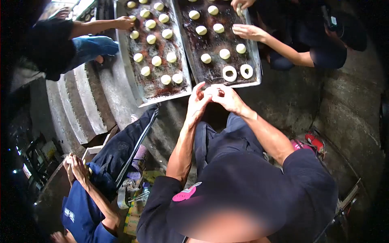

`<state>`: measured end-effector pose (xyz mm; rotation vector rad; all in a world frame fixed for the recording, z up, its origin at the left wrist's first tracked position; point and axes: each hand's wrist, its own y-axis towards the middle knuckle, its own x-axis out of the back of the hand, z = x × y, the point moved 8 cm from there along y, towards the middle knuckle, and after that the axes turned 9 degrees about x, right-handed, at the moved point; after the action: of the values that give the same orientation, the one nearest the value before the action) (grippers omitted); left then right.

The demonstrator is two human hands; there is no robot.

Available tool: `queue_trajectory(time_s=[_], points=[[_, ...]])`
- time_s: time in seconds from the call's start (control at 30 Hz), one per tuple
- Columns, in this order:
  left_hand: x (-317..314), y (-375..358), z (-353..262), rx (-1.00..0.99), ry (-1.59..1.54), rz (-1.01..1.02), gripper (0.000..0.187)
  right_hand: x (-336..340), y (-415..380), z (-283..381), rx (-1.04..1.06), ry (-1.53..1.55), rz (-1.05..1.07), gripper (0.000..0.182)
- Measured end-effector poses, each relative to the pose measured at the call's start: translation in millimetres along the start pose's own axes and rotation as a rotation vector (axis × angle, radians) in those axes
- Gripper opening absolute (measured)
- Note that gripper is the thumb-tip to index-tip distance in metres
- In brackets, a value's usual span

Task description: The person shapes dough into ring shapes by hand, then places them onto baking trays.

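My left hand (196,101) and my right hand (229,98) meet at the near edge of the right baking tray (196,75). Between their fingertips they pinch a small pale piece of dough (211,91); its exact shape is mostly covered by my fingers. Just beyond my right hand, two dough rings, a left one (224,77) and a right one (250,73), lie in the tray's near corner. Farther up that tray are several round dough balls (225,54).
A left baking tray (135,83) with several dough balls adjoins it. One co-worker's hand (124,23) reaches over it from the left; another's hand (248,32) is at the right tray. A third person's hands (77,166) are lower left. Steps (83,99) lie left.
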<state>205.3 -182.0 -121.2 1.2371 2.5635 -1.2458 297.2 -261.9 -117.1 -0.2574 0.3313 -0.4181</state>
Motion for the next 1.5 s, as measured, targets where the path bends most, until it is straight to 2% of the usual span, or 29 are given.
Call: queue_trajectory(time_s=[0.07, 0.13, 0.17, 0.2, 0.3, 0.33, 0.47, 0.53, 0.57, 0.6, 0.67, 0.7, 0.73, 0.8, 0.83, 0.87, 0.93, 0.97, 1.0, 1.07, 1.1, 1.13, 1.2, 1.27, 1.33, 1.37, 1.4, 1.47, 1.5], points=[[-1, -20, -25, -0.063, 0.001, 0.02, 0.065, -20, -11, 38, 0.102, 0.099, -0.124, 0.031], [-4, -43, -47, -0.128, -0.058, 0.028, 0.067, -36, -24, 54, 0.1, 0.157, -0.191, 0.025], [-7, -55, -60, -0.154, -0.117, 0.03, 0.068, -41, -27, 64, 0.093, 0.046, -0.206, 0.022], [-10, -65, -70, -0.171, -0.074, -0.024, 0.069, -47, -29, 75, 0.125, 0.035, -0.199, 0.022], [-22, -99, -83, -0.244, -0.194, 0.021, 0.065, -70, -40, 113, 0.163, -0.021, -0.157, 0.017], [-24, -109, -83, -0.251, -0.21, 0.044, 0.064, -72, -40, 127, 0.236, -0.131, -0.143, 0.015], [-31, -144, -86, -0.324, -0.168, 0.186, 0.058, -80, -50, 146, 0.34, -0.182, -0.242, 0.013], [-10, -150, -101, -0.363, -0.055, 0.068, 0.057, -97, -66, 154, 0.47, -0.648, -0.28, 0.015], [-11, -160, -111, -0.361, -0.339, 0.155, 0.055, -113, -76, 153, 0.502, -0.902, -0.154, 0.019], [-2, -164, -111, -0.358, -0.487, 0.182, 0.049, -111, -75, 151, 0.509, -0.905, -0.153, 0.019], [-1, -178, -107, -0.379, -0.296, 0.123, 0.038, -104, -72, 144, 0.389, -0.585, -0.171, 0.019], [-12, -178, -92, -0.134, -0.303, 0.26, 0.029, -94, -71, 152, 0.455, -0.359, -0.225, 0.016], [-21, -186, -87, -0.111, -0.144, 0.273, 0.023, -93, -67, 149, 0.291, -0.02, -0.252, 0.019], [-23, -188, -89, 0.023, 0.069, 0.313, 0.017, -111, -69, 135, 0.231, 0.499, -0.183, 0.017], [-16, -188, -107, -0.156, 0.013, 0.4, 0.014, -126, -72, 140, 0.283, 0.489, 0.014, 0.015], [6, -180, -111, -0.23, -0.332, 0.212, 0.011, -129, -81, 121, 0.117, 0.401, -0.081, 0.012], [13, -176, -98, -0.084, -0.591, 0.131, 0.013, -131, -93, 106, -0.01, 0.069, 0.129, 0.012], [1, -178, -96, -0.076, -0.414, 0.274, 0.017, -113, -91, 104, -0.034, 0.047, 0.062, 0.011], [-4, -167, -72, 0.018, -0.232, 0.382, 0.021, -89, -84, 110, -0.008, 0.19, -0.053, 0.008], [-35, -173, -48, 0.227, -0.132, 0.533, 0.021, -74, -79, 122, 0.109, 0.4, -0.152, 0.005], [-34, -164, -56, 0.105, -0.072, 0.444, 0.021, -85, -83, 121, 0.086, 0.452, -0.033, 0.002], [-26, -154, -72, 0.01, -0.147, 0.337, 0.021, -72, -81, 91, 0.133, 0.225, 0.084, 0.006], [2, -122, -64, -0.112, -0.283, 0.299, 0.02, -66, -99, 62, -0.3, -0.072, 0.139, 0.009], [14, -99, -23, 0.072, -0.35, 0.282, 0.02, -39, -79, 73, -0.144, -0.172, -0.017, 0.01], [21, -85, 13, 0.186, -0.346, 0.185, 0.027, -21, -49, 46, -0.104, -0.165, -0.063, 0.013], [36, -75, 38, 0.255, -0.272, 0.072, 0.042, -16, -35, 34, -0.145, -0.301, -0.066, 0.012], [55, -71, 60, 0.265, -0.122, -0.089, 0.056, -8, -20, 14, -0.205, -0.391, -0.065, 0.021], [94, -76, 98, 0.354, -0.083, -0.278, 0.056, 17, 13, -30, -0.179, -0.694, -0.169, 0.031], [107, -87, 107, 0.373, -0.059, -0.298, 0.053, 23, 28, -41, -0.146, -0.704, -0.171, 0.033]])
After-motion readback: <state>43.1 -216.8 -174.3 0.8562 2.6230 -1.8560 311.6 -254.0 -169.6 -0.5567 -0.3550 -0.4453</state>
